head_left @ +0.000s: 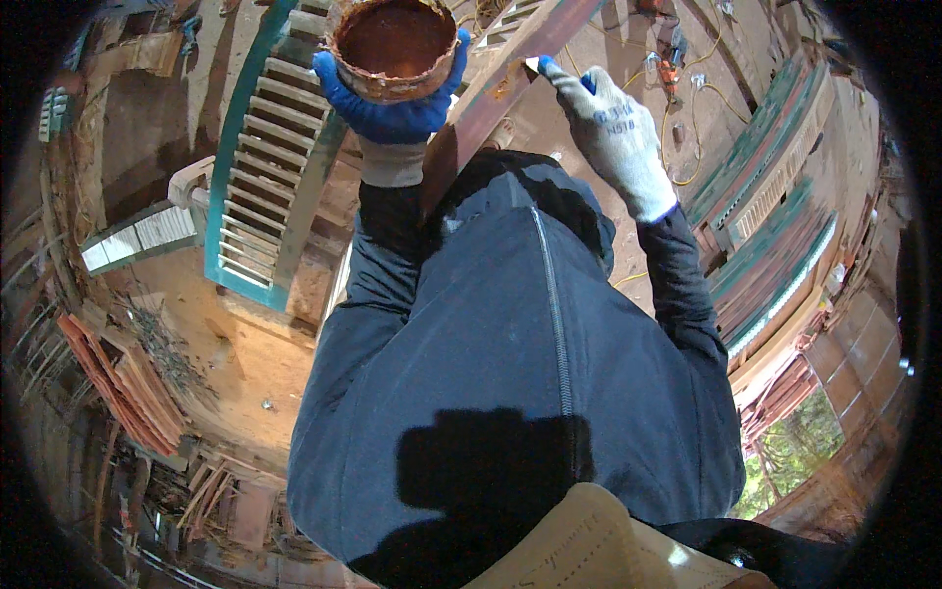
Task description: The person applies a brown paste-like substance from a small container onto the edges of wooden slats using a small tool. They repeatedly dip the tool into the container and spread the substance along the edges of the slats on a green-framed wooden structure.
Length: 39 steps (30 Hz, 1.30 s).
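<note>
My left hand (392,123), in a blue and grey work glove, is closed round a round, crusted tub (385,83). Reddish-brown stuff coats the inside of the tub. My right hand (606,128), gloved in grey with blue fingertips, pinches a small pale-tipped tool (533,65); most of the tool is hidden by the fingers. Its tip is at the edge of a reddish-brown wooden board (481,113), beside an orange-brown patch (503,86) on the board's face. The board slants between my hands, with pale slats at its far end.
A teal-edged louvered shutter (231,162) leans at my left. More green and brown shutters (760,255) are stacked at my right. An orange tool (669,77) and a yellow cord (699,128) lie on the floor. Reddish planks (118,378) are piled at the lower left.
</note>
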Tool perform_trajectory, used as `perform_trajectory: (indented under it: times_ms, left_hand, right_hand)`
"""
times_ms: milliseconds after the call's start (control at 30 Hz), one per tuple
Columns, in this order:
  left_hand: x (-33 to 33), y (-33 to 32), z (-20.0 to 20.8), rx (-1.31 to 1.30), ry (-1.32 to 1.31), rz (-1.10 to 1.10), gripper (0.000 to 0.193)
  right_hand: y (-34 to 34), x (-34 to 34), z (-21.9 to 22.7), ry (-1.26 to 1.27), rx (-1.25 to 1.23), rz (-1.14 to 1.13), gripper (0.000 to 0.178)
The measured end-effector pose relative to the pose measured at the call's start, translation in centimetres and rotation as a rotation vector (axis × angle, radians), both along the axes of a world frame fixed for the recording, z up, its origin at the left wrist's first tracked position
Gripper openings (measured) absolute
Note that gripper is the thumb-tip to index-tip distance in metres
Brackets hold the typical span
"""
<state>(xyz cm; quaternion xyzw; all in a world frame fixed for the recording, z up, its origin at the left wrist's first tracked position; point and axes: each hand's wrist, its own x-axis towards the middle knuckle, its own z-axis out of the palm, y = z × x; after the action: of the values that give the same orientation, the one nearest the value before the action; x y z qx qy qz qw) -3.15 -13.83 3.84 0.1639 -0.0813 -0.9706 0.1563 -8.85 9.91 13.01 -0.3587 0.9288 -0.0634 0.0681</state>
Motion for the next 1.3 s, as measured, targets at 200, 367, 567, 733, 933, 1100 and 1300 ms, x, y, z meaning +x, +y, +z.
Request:
perform_trajectory:
  times_ms: [200,367,567,733,933,1100,1300]
  left_hand:
    - [0.1,0.2,1.2,0.012,-0.031,-0.006,0.064]
    - [-0.5,0.6,1.0,0.132,0.007,-0.024,0.063]
    - [-0.1,0.0,1.3,0.163,-0.021,0.003,0.065]
    - [-0.4,-0.1,0.7,0.129,0.05,-0.05,0.067]
    - [0.0,0.7,1.2,-0.146,-0.054,0.011,0.07]
    - [-0.3,0.1,2.1,0.273,-0.004,-0.065,0.073]
    - [-0.4,-0.1,2.9,0.32,0.092,-0.128,0.075]
  right_hand:
    - [0.3,-0.6,-0.4,0.018,-0.227,-0.017,0.046]
    - [1.4,0.5,-0.4,-0.051,-0.079,-0.025,0.044]
    - [1.1,-0.8,0.5,-0.123,-0.28,-0.1,0.039]
    - [-1.6,0.0,1.3,-0.063,-0.105,-0.07,0.039]
    - [-3.3,2.5,2.0,-0.105,0.066,-0.056,0.047]
    - [-2.9,3.2,3.1,-0.256,0.011,-0.036,0.057]
    - [-2.1,2.0,2.7,-0.142,-0.092,-0.093,0.036]
